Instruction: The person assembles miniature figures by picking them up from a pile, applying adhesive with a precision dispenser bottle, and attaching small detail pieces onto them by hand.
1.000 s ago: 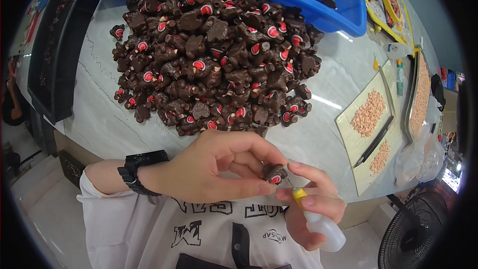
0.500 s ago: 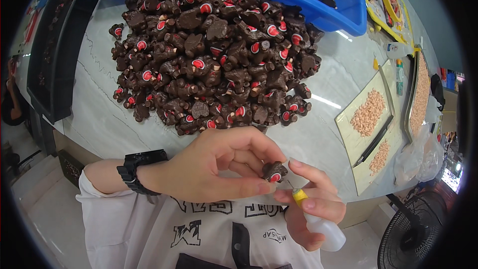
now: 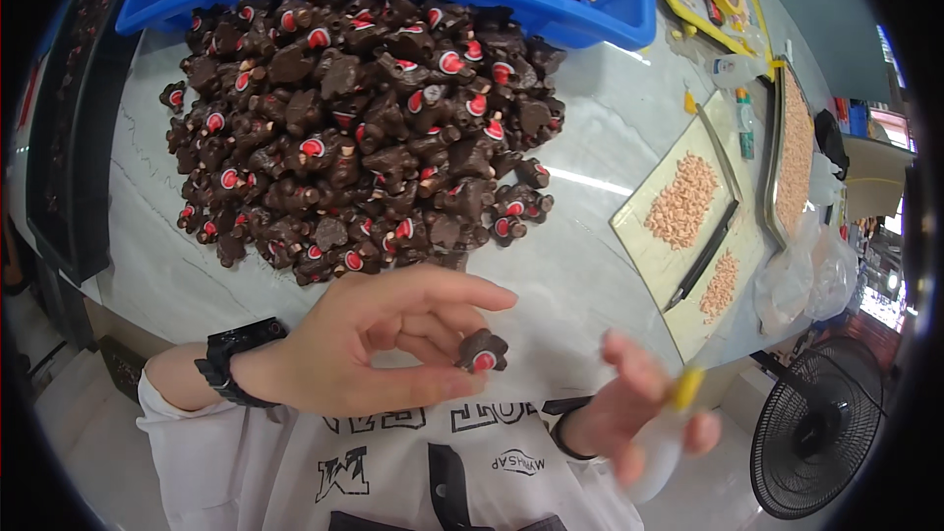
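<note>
My left hand (image 3: 379,349) pinches a small dark brown figure (image 3: 484,349) between thumb and fingers, its index finger stretched out above. A round red-and-white piece shows on the figure's near side. To its right, my right hand (image 3: 629,408), smeared by motion, holds a small whitish squeeze bottle (image 3: 661,454) with a yellow top, apart from the figure. Beyond my left hand lies a big heap of similar brown figures (image 3: 344,138), many with red pieces showing.
A blue bin (image 3: 590,25) holding more figures stands behind the heap. At right, a pale board (image 3: 644,211) carries small pinkish pieces (image 3: 683,202) and black tweezers (image 3: 703,256). Further right are a tray (image 3: 787,162), plastic bags (image 3: 787,285) and a fan (image 3: 816,428). A black trough (image 3: 84,128) runs along the left.
My right hand has drawn the bottle away from the figure, to the right. The figure stays in my left hand. The whole view has shifted, so the heap appears further left.
</note>
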The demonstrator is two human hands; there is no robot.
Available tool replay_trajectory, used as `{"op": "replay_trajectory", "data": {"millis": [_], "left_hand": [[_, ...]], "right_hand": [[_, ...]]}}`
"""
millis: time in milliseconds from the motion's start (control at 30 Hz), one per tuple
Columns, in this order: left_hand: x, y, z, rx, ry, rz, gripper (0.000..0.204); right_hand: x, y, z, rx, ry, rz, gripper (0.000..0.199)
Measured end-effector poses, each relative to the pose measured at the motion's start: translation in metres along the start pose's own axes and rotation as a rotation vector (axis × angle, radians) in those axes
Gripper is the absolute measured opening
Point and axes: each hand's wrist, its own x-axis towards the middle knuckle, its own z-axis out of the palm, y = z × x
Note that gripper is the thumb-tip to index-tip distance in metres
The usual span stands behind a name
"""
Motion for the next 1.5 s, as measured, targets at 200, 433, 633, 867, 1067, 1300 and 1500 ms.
{"op": "replay_trajectory", "data": {"millis": [200,433,633,867,1067,1300,1500], "left_hand": [[0.001,-0.003,0.001,0.136,-0.081,0.054,0.038],[0.003,-0.006,0.002,0.156,-0.087,0.081,0.039],[0.002,-0.011,0.002,0.085,-0.22,-0.12,0.056],[-0.001,-0.015,-0.002,-0.007,-0.314,-0.082,0.068],[0.001,-0.015,-0.001,0.023,-0.343,-0.106,0.068],[-0.002,-0.015,0.001,0.127,-0.253,0.019,0.059],[0.001,-0.011,-0.001,0.341,-0.071,0.239,0.037]], "right_hand": [[0.03,0.032,-0.071,-0.978,-0.103,0.365,0.034],[0.028,0.045,-0.068,-0.996,-0.208,0.395,0.032],[0.028,-0.007,-0.017,-0.339,-0.228,0.137,0.043],[0.01,-0.006,0.01,-0.143,-0.447,0.092,0.027],[0.009,-0.009,0.018,-0.108,-0.427,0.148,0.033],[0.01,-0.011,0.022,-0.159,-0.34,0.219,0.046],[0.006,-0.019,0.021,-0.207,-0.288,0.178,0.05]]}}
